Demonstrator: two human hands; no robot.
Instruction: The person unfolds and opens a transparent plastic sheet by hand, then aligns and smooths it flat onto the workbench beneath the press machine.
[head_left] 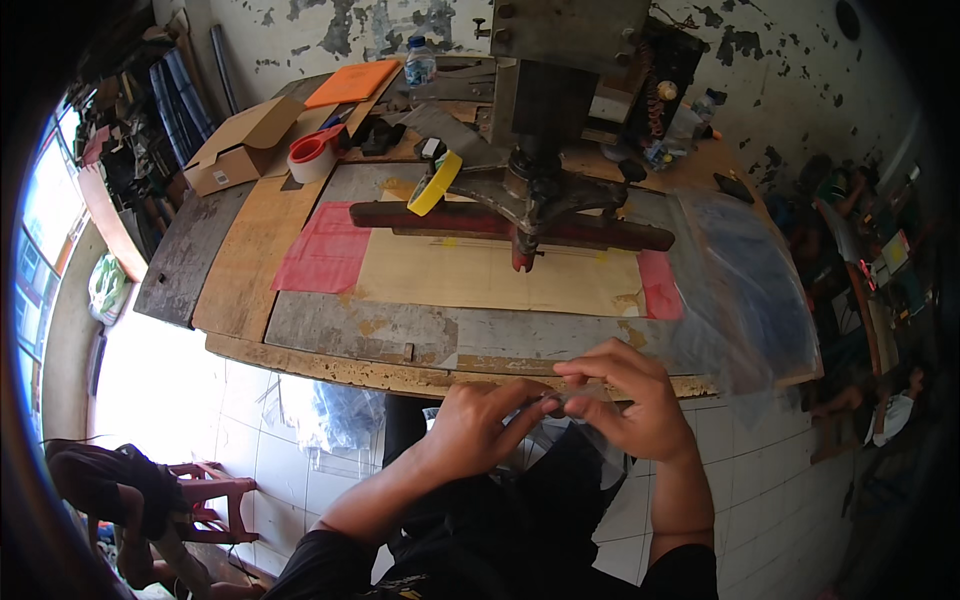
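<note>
Film [612,455], clear plastic: before counter [360,325], pinched in grip of left hand [480,428]; grip of right hand [635,410] half-curled, hold unclear. Handling seemingly unfinished; plastic sheets [750,280] lie at counter's right.

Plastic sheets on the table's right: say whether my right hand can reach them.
Probably yes; nothing visible stands between the right hand and the plastic sheets, though it appears occupied with clear film.

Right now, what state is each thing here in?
Left hand: thumb and forefinger pinched together
Right hand: fingers bent
Clear plastic: held
Yellow tape roll: tilted
Blue-capped bottle: upright, closed
Cream sheet: spread flat
Plastic sheets: overhanging the table
Cardboard box: folded into shape
Press: raised or lowered, unclear
</note>
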